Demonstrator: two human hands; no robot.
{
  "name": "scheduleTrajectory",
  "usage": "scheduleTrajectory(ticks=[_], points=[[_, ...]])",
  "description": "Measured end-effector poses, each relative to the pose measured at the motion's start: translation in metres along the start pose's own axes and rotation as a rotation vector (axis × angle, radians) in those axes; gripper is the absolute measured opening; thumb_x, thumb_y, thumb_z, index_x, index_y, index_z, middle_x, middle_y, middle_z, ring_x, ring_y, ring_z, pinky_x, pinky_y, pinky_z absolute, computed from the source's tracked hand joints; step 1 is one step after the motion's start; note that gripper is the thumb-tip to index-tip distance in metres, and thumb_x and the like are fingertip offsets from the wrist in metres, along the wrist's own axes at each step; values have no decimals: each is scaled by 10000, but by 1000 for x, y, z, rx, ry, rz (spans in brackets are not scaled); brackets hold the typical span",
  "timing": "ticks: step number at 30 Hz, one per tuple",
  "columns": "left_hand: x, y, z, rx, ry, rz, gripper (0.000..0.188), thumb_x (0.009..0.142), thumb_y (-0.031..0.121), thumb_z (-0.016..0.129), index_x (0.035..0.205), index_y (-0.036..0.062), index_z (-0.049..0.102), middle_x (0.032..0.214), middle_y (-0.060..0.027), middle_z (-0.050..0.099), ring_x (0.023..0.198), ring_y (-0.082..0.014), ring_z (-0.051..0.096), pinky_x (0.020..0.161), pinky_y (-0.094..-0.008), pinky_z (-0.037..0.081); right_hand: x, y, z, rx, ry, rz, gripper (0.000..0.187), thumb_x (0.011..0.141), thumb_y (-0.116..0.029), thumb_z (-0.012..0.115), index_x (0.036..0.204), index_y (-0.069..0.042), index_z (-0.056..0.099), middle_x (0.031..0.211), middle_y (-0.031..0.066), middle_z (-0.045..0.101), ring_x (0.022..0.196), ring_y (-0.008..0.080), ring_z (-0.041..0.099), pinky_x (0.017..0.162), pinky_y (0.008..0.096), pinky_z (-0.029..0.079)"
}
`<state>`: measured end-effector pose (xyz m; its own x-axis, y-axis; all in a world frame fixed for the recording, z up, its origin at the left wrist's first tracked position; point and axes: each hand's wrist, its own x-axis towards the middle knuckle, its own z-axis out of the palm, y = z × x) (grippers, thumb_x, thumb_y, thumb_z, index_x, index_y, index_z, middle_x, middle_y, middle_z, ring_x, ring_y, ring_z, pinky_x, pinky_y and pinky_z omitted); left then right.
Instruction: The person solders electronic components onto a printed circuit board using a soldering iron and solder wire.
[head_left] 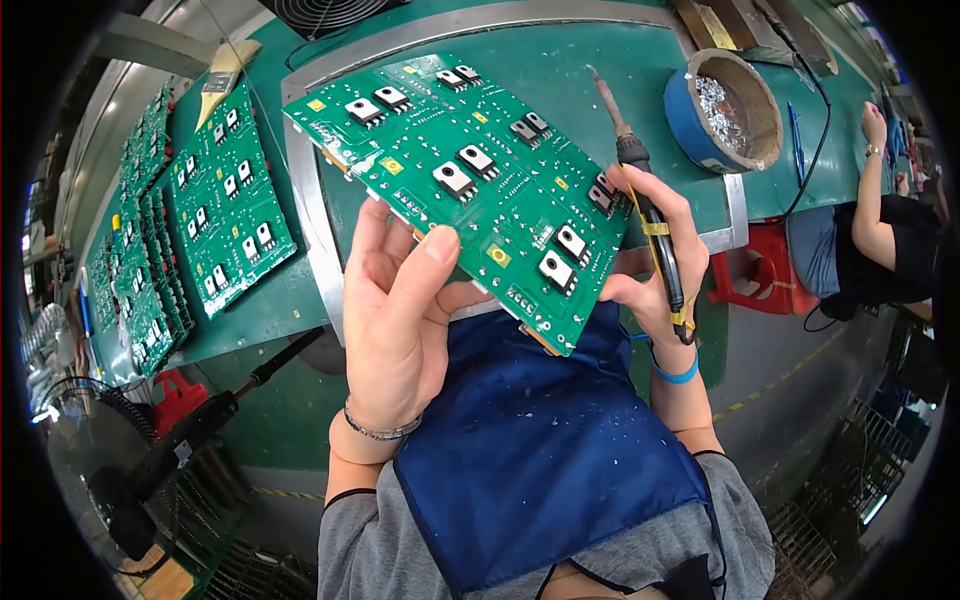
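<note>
A green circuit board (520, 195) with several black power transistors is held tilted above my lap and the table's near edge. My left hand (392, 310) grips its lower left edge, thumb on the top face and fingers underneath. My right hand (688, 260) holds a soldering iron (650, 222) with yellow bands on its dark handle. The iron's tip points up and away, beyond the board's right edge and apart from it. My right thumb and fingers are also at the board's right edge; whether they press on it is partly hidden.
Several similar boards (222, 200) stand at the left beside a metal frame (318, 215). Behind them lies a brush (224, 75). A round blue tub (683, 118) with solder scraps and blue tweezers (797, 145) are at the right, past them a co-worker's arm (872, 205) and a red stool (765, 270).
</note>
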<state>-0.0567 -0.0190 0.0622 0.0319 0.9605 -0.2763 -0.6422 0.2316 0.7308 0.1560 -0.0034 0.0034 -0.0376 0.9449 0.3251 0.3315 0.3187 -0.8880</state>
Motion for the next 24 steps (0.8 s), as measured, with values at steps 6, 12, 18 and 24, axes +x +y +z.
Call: scheduleTrajectory(ticks=[6, 12, 18, 24], points=[[0, 0, 8, 48, 15, 23, 486, 880, 83, 560, 1293, 36, 307, 1184, -111, 532, 976, -178, 608, 747, -316, 567, 2, 7, 1, 69, 38, -41, 880, 564, -546, 786, 1206, -2, 529, 1077, 121, 621, 997, 215, 614, 872, 314, 466], [-3, 3, 14, 38, 35, 33, 501, 875, 112, 577, 1294, 66, 306, 1166, -102, 531, 960, -177, 608, 726, -302, 561, 4, 5, 1, 98, 66, -53, 883, 587, -565, 765, 1216, 3, 517, 1089, 127, 619, 1008, 217, 609, 880, 316, 460], [-4, 3, 18, 48, 52, 94, 520, 872, 120, 583, 1302, 78, 293, 1145, -102, 529, 959, -183, 605, 704, -295, 557, 6, 2, 3, 126, 51, -36, 868, 602, -561, 757, 1218, -1, 513, 1099, 134, 618, 1017, 218, 607, 878, 313, 459], [-8, 5, 20, 52, 70, 111, 537, 871, 132, 591, 1305, 78, 279, 1140, -108, 526, 948, -186, 606, 708, -297, 559, 7, 0, 7, 131, 47, -48, 849, 612, -558, 750, 1209, 0, 519, 1101, 133, 619, 1009, 219, 611, 871, 311, 461]])
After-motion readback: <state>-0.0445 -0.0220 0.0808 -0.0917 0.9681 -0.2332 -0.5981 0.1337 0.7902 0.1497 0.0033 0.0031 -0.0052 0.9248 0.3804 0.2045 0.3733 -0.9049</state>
